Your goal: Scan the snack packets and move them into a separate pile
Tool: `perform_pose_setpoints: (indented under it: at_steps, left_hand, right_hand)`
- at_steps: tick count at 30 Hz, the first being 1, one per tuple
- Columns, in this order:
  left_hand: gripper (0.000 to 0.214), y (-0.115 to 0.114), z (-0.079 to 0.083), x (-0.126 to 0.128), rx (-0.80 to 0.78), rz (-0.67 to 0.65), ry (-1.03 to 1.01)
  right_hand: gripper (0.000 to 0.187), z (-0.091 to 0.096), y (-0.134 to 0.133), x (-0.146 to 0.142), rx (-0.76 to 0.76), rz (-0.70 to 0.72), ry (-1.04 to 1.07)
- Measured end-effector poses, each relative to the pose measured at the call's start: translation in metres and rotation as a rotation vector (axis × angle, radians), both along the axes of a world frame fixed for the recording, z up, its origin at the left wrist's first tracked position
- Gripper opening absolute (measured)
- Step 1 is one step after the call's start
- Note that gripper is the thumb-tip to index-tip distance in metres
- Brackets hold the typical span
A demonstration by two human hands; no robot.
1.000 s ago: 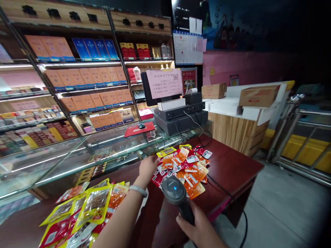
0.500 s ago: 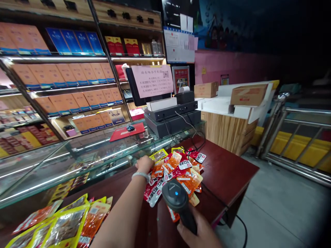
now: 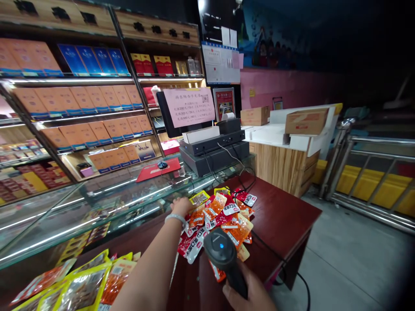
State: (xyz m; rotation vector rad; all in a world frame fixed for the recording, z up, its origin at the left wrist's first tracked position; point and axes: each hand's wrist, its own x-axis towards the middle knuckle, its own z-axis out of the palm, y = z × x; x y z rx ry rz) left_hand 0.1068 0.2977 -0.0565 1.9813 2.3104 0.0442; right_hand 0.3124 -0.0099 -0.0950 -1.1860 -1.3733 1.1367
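A black handheld barcode scanner (image 3: 221,250) with a lit blue light is gripped in my right hand (image 3: 249,287), its head tilted up over the table. My left hand (image 3: 181,206) reaches out beside a yellow-edged snack packet (image 3: 198,198) at the left of a pile. Its fingers are mostly hidden, so I cannot tell whether they grip that packet. Red-and-white packets (image 3: 193,246) and orange packets (image 3: 240,231) make up the pile on the dark red table (image 3: 279,211). More yellow snack packets (image 3: 82,287) lie at lower left, partly behind my left forearm.
A glass display counter (image 3: 129,196) runs along the table's far side. On it are a monitor with a pink notice (image 3: 189,108), a dark cash drawer (image 3: 214,160) and a mouse (image 3: 162,165). The scanner's cable (image 3: 269,248) crosses the table. A metal railing (image 3: 379,172) stands at right.
The camera view has shifted slightly. My left hand stays beside the yellow packet, and my right hand still holds the scanner in nearly the same place.
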Motion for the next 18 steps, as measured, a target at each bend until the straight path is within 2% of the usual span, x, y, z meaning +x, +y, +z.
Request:
perform_pose_setpoints:
  at_steps: [6, 12, 16, 18]
  left_hand:
    - [0.074, -0.005, 0.005, -0.009, -0.01, 0.006, 0.012]
    - [0.079, -0.033, 0.009, -0.016, 0.087, -0.031, 0.039]
    - [0.053, -0.064, 0.016, -0.024, 0.097, -0.086, -0.014]
    - [0.041, -0.085, 0.018, -0.033, 0.141, -0.071, -0.124]
  right_hand:
    - [0.059, 0.008, -0.002, -0.001, -0.043, -0.009, 0.003]
    - [0.058, 0.007, -0.01, -0.005, -0.049, -0.076, 0.008]
    - [0.05, 0.009, -0.015, -0.008, -0.044, -0.091, -0.008]
    - [0.047, 0.013, -0.018, -0.012, -0.03, -0.1, -0.004]
